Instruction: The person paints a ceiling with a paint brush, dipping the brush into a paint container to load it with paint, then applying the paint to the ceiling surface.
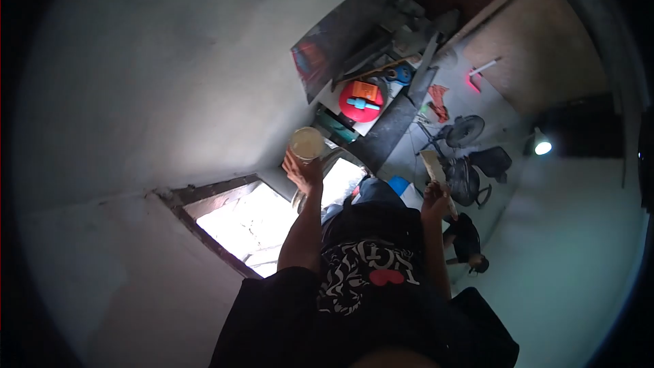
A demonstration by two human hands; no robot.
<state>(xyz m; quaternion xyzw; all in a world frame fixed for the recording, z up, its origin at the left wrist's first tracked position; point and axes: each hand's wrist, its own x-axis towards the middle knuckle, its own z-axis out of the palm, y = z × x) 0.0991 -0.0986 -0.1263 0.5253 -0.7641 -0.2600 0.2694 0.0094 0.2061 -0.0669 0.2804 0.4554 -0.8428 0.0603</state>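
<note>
My left hand (302,170) is wrapped round a round, pale container (306,144), held up near the wall beside the bright window opening. Its contents look pale, but I cannot make out what they are. Lower and to the right, my right hand (436,199) is closed round a long, flat, light-coloured strip (432,165), which sticks out on both sides of the fist. The two hands are well apart, on either side of my body.
A red round lid or stool (362,101) bears orange and light-blue items. Beyond it stand a dark chair (463,180), a wheel-like base (466,131) and a pink dustpan (474,80). Another person (466,239) is at the lower right. A lit bulb (542,146) hangs at right.
</note>
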